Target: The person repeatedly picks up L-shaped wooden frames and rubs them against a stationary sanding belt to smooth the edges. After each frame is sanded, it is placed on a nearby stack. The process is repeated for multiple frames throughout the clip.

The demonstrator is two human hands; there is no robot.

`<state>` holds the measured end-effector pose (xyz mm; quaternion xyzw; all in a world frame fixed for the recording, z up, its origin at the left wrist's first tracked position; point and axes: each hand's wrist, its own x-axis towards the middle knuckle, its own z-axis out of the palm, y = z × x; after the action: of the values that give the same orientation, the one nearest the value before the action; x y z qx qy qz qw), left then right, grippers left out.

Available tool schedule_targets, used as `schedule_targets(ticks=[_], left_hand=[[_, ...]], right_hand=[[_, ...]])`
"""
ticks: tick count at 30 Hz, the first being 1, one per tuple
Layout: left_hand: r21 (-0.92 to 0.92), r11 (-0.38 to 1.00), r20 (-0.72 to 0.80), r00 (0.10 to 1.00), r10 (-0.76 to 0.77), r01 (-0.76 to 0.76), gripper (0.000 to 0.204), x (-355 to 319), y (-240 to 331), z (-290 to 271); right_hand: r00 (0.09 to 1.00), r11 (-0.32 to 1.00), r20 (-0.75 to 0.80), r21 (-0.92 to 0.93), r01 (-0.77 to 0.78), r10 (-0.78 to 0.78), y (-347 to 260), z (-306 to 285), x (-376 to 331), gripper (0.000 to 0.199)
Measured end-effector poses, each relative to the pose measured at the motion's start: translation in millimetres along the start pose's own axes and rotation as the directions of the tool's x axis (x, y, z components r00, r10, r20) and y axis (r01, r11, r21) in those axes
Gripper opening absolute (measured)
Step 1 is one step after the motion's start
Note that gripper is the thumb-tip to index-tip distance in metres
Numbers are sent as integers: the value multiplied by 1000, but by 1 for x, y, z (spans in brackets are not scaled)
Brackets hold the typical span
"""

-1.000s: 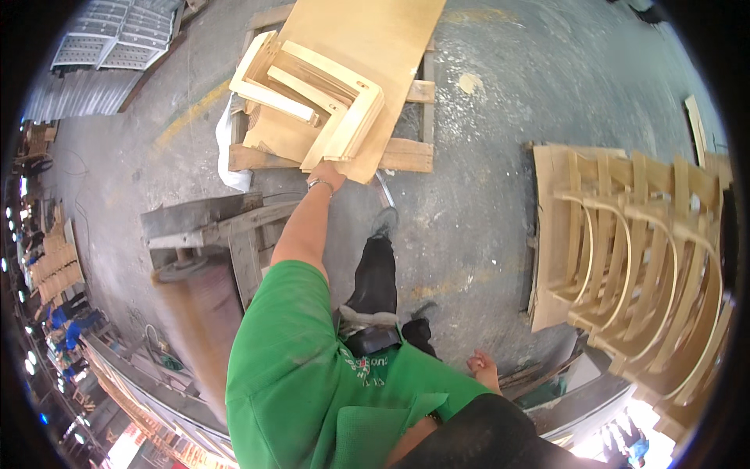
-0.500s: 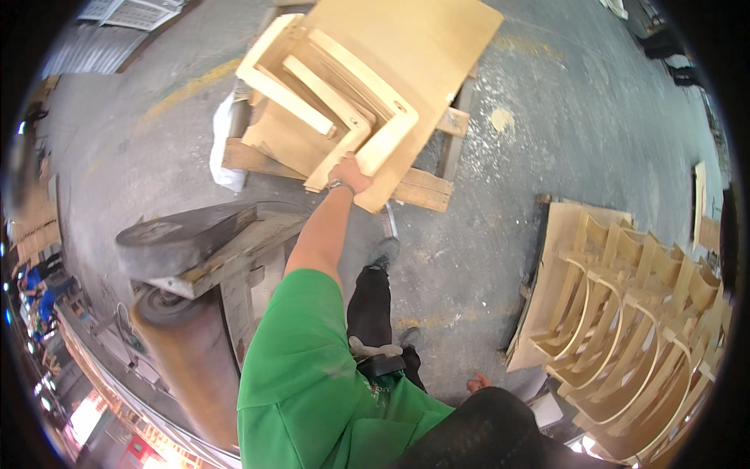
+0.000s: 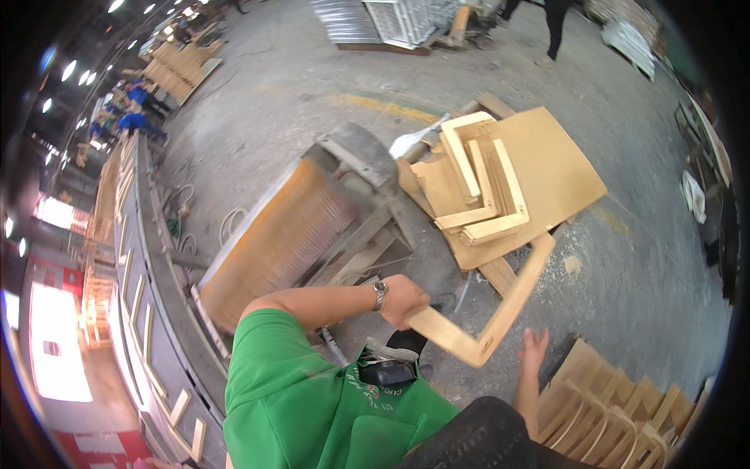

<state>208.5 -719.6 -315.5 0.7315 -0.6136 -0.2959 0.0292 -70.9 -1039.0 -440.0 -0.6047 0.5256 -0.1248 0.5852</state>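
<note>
My left hand (image 3: 405, 302), with a watch on its wrist, is closed around one end of an angled wooden frame piece (image 3: 512, 303). The pale piece is held out before my body, and its corner points toward me. My right hand (image 3: 533, 349) is raised near the piece's far arm, apart from it, with fingers spread and nothing in them. Beyond the held piece, several similar angled wooden frame pieces (image 3: 512, 180) lie on a flat brown board (image 3: 558, 176) over a wooden pallet.
To my left stands a belt sanding machine (image 3: 273, 242) with a wide brown belt. Further left runs a long dark conveyor (image 3: 152, 336) carrying wooden pieces. Curved wooden frames (image 3: 601, 414) are stacked at lower right. People in blue (image 3: 137, 121) stand far left; another person (image 3: 555, 31) is at the back.
My left hand has lifted a frame piece off the stack and brought it closer to me. My right hand has risen toward it. The view has swung left.
</note>
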Motion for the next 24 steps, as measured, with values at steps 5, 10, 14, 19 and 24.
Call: schedule_targets(ticks=[5, 10, 14, 19, 24], left_hand=[[70, 976, -51, 976, 211, -207, 53, -102, 39, 13], [196, 975, -422, 888, 181, -105, 62, -199, 11, 18], [-75, 850, -611, 650, -453, 521, 54, -268, -46, 53], [-409, 382, -737, -52, -674, 829, 49, -327, -151, 90], [-538, 263, -620, -164, -768, 801, 50, -415, -269, 49]], right_hand=[[941, 822, 289, 484, -302, 176, -35, 37, -41, 71], [939, 775, 300, 548, -314, 168, -32, 90, -81, 59], [873, 738, 449, 520, -429, 190, -51, 199, -130, 59], [873, 751, 448, 504, -426, 194, -67, 381, -201, 47], [877, 682, 459, 597, -423, 142, -99, 545, -235, 56]])
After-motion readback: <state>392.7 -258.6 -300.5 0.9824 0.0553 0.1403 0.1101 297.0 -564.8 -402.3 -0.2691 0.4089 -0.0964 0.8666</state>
